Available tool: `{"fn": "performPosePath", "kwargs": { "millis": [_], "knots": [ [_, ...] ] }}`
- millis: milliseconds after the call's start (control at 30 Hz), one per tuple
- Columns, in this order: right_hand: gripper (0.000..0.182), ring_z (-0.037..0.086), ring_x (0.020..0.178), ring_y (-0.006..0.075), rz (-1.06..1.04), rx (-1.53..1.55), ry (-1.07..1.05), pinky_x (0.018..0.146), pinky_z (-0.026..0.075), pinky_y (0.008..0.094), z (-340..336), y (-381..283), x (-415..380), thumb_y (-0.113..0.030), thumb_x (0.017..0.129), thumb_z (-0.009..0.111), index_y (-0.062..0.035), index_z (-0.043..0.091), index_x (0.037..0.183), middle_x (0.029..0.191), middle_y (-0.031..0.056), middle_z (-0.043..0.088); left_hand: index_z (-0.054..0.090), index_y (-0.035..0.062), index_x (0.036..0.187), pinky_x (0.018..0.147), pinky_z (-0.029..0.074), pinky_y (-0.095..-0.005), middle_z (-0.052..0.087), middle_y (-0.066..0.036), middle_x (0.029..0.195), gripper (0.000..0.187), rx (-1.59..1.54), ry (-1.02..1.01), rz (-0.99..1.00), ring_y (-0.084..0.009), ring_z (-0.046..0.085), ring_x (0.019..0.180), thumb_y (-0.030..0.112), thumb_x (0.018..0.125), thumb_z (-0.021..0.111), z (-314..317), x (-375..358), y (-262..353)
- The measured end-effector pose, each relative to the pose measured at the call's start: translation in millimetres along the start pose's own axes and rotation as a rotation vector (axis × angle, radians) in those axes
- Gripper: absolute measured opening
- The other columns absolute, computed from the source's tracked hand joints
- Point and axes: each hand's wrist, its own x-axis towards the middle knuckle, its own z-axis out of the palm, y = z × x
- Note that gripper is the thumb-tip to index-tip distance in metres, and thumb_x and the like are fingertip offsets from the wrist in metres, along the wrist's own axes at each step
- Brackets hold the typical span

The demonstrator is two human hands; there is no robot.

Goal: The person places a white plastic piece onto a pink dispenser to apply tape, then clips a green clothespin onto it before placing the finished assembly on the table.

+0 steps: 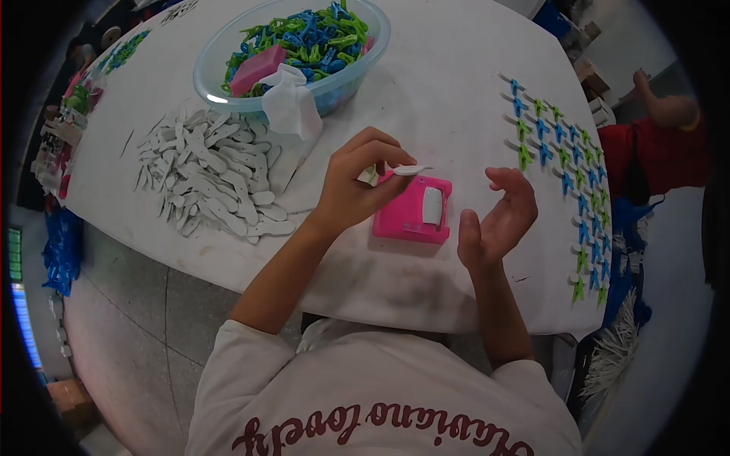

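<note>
My left hand (pixel 357 182) is closed, with thumb and fingers pinching a small flat white strip (pixel 411 170) above the far edge of a bright pink plastic block (pixel 399 214). A bit of yellow-green shows under its fingers, too small to name. On the right part of the block sits a white rounded piece (pixel 432 206). To the right of the block, my right hand (pixel 502 216) is raised with fingers curved and apart, holding nothing. Left of my left arm lies a heap of flat white spoon-shaped pieces (pixel 217 178).
A pale blue translucent basin (pixel 209 76) of green and blue clips (pixel 312 42) stands at the back, with a pink block (pixel 257 70) and a white cloth (pixel 290 106). Rows of clips (pixel 566 156) line the right side of the white-covered table (pixel 449 99). Another person (pixel 654 144) is at far right.
</note>
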Motion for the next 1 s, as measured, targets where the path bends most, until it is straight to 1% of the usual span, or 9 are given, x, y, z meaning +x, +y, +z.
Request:
{"fn": "performPosePath", "kwargs": {
  "millis": [133,233,300,467,533,700,800,867,1000],
  "knots": [
    [0.052,0.050,0.100,0.0258,-0.005,-0.094,-0.067,0.085,0.043,0.0391,-5.9,3.2,-1.6,-0.007,0.079,0.066,0.0008,0.049,0.128,0.107,0.0138,0.060,0.069,0.0025,0.095,0.067,0.047,-0.0242,0.068,-0.008,0.099,0.017,-0.060,0.231,0.043,-0.0113,0.061,0.082,-0.003,0.080,0.076,-20.4,6.5,-3.8],
    [0.037,0.056,0.091,0.0233,-0.023,-0.132,-0.162,0.081,0.045,0.0337,0.8,5.8,12.8,0.002,0.078,0.063,0.0009,0.056,0.115,0.106,0.0133,0.061,0.069,0.0010,0.097,0.071,0.048,-0.0238,0.068,-0.009,0.101,0.014,-0.140,0.357,0.046,-0.0108,0.062,0.085,-0.005,0.085,0.072,-40.3,11.3,1.2],
    [0.029,0.059,0.083,0.0229,-0.074,-0.156,-0.286,0.074,0.047,0.0320,9.8,5.0,35.5,0.006,0.078,0.062,-0.0002,0.062,0.106,0.090,0.0101,0.064,0.068,0.0000,0.100,0.072,0.050,-0.0240,0.068,-0.009,0.102,0.014,-0.144,0.436,0.051,-0.0106,0.063,0.086,-0.005,0.086,0.071,-53.3,12.7,-0.1],
    [0.019,0.063,0.078,0.0219,-0.172,-0.067,-0.452,0.070,0.051,0.0356,61.8,14.4,112.4,-0.002,0.081,0.069,-0.0056,0.067,0.099,0.080,0.0061,0.066,0.067,-0.0027,0.108,0.076,0.052,-0.0243,0.068,-0.007,0.104,0.019,-0.248,0.599,-0.018,-0.0097,0.065,0.087,-0.005,0.089,0.069,-67.9,11.8,5.3],
    [0.016,0.064,0.077,0.0219,-0.154,-0.079,-0.532,0.070,0.052,0.0355,90.4,32.5,135.4,-0.003,0.082,0.070,-0.0054,0.068,0.097,0.080,0.0072,0.067,0.068,-0.0026,0.104,0.067,0.051,-0.0247,0.071,-0.009,0.093,0.016,-0.270,0.671,-0.030,-0.0123,0.066,0.078,0.000,0.088,0.071,-66.5,12.9,5.2],
    [0.009,0.066,0.075,0.0229,-0.170,-0.043,-0.810,0.071,0.053,0.0361,103.1,18.9,135.5,-0.009,0.084,0.072,-0.0045,0.069,0.092,0.081,0.0089,0.069,0.066,-0.0002,0.096,0.065,0.050,-0.0248,0.070,-0.007,0.087,0.009,-0.278,0.633,-0.106,-0.0110,0.064,0.073,0.001,0.088,0.071,-65.2,8.7,-5.1],
    [0.019,0.067,0.079,0.0236,0.374,0.006,-1.284,0.076,0.054,0.0368,94.7,26.7,109.3,-0.010,0.081,0.075,-0.0082,0.072,0.100,0.084,0.0097,0.070,0.063,0.0018,0.095,0.063,0.048,-0.0227,0.067,-0.003,0.085,0.010,-0.284,0.555,-0.140,-0.0074,0.061,0.071,0.000,0.088,0.071,-63.6,9.1,-2.2],
    [0.021,0.067,0.083,0.0236,0.377,-0.020,-1.339,0.078,0.054,0.0362,91.1,61.6,88.0,-0.010,0.081,0.075,-0.0088,0.072,0.101,0.089,0.0103,0.070,0.062,0.0029,0.097,0.061,0.047,-0.0205,0.065,0.000,0.085,0.013,-0.292,0.515,-0.142,-0.0044,0.059,0.070,-0.001,0.088,0.071,-57.9,8.4,-0.9],
    [0.024,0.066,0.091,0.0244,0.441,-0.053,-1.517,0.082,0.053,0.0365,91.4,69.8,84.7,-0.011,0.080,0.076,-0.0095,0.072,0.104,0.098,0.0104,0.070,0.058,0.0049,0.106,0.059,0.046,-0.0246,0.063,0.000,0.082,0.022,-0.532,0.455,-0.216,-0.0089,0.057,0.067,-0.003,0.088,0.066,-51.2,12.7,0.2]
  ]
}}
